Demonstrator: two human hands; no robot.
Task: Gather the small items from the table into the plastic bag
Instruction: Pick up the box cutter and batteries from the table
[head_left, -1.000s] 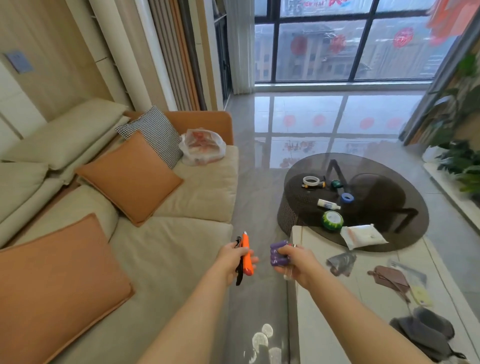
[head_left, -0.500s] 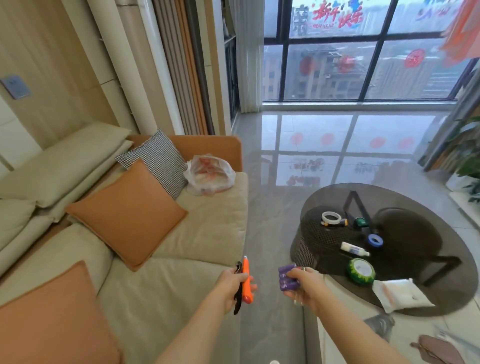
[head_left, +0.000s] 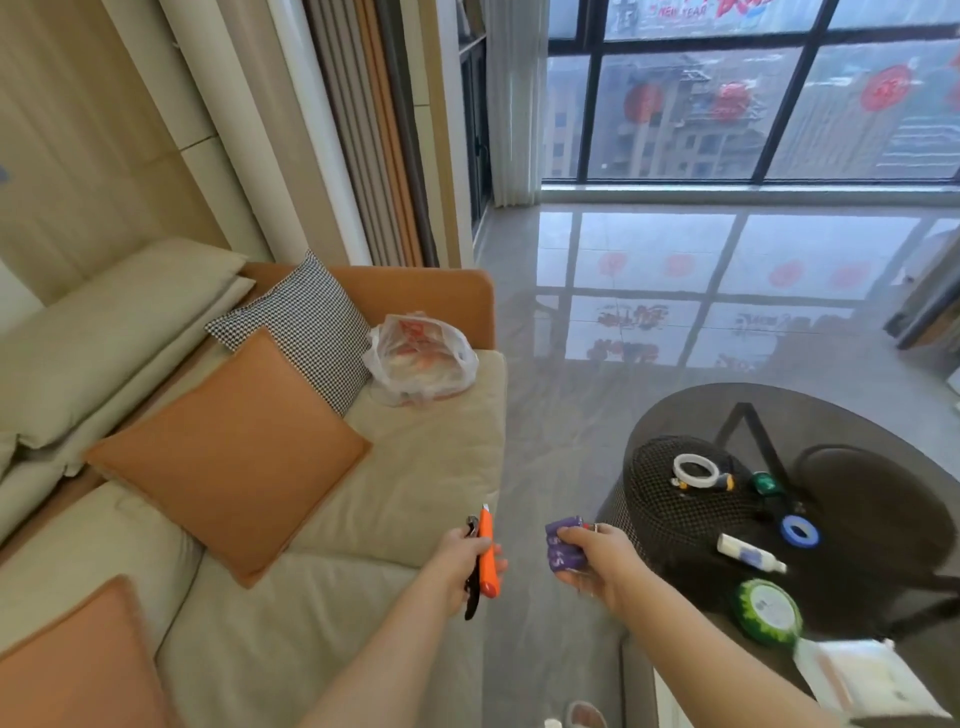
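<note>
— Where is the plastic bag (head_left: 420, 358)?
— Far left on the sofa (head_left: 415, 467), well beyond both hands.
— The hands?
— Apart: the left hand (head_left: 464, 564) grips an orange utility knife (head_left: 487, 553), the right hand (head_left: 597, 564) clutches purple items (head_left: 563, 548), blurred.

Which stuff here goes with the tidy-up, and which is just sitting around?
For the job:
plastic bag
orange cutter in left hand
purple batteries in right hand
white tape ring
blue tape roll
white tube

Just lying about:
orange cushion
checked cushion
</note>
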